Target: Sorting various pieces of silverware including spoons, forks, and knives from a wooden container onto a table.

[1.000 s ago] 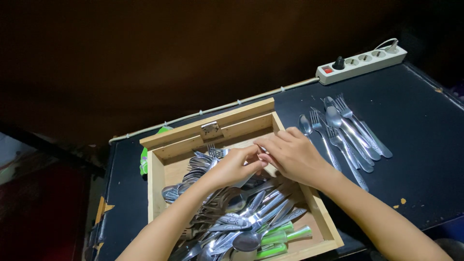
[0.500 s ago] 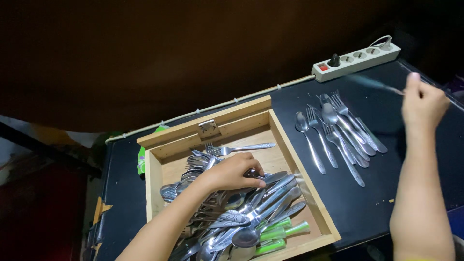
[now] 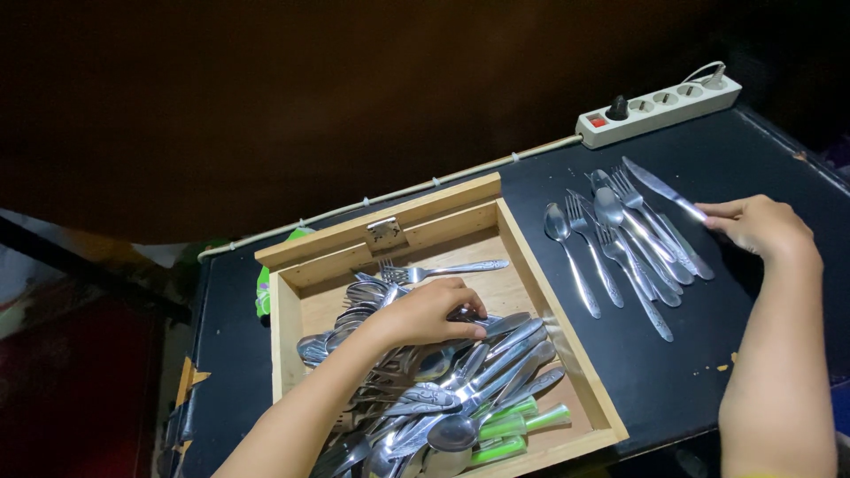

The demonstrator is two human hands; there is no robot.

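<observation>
Head view: since half a second ago the right hand [image 3: 761,226] has come down from up in the air at the far right to just above the black counter [image 3: 761,150], and the blurred knife [image 3: 664,188] it waved then is now sharp, its blade pointing to the far left over the laid-out cutlery. That grip is clenched on the knife's handle end between thumb and fingers. The left hand [image 3: 429,312] has barely shifted; it rests on the heap inside the box, fingers curled onto some cutlery, though what exactly it grasps I cannot tell.

Largest is the counter, matt black with small chipped spots. On its left part stands the open wooden box [image 3: 288,345], pale plain boards, square, with a small metal hinge plate on its far wall. It holds a tangled pile of cutlery [image 3: 425,389], shiny steel spoons and forks, some with embossed handles, a few with translucent green plastic handles near the front. At the far right lies a white power strip [image 3: 664,108], long and blocky, with a red switch. Right of the box, a row of spoons and forks [image 3: 620,243] lies side by side, polished steel, just left of the right hand
</observation>
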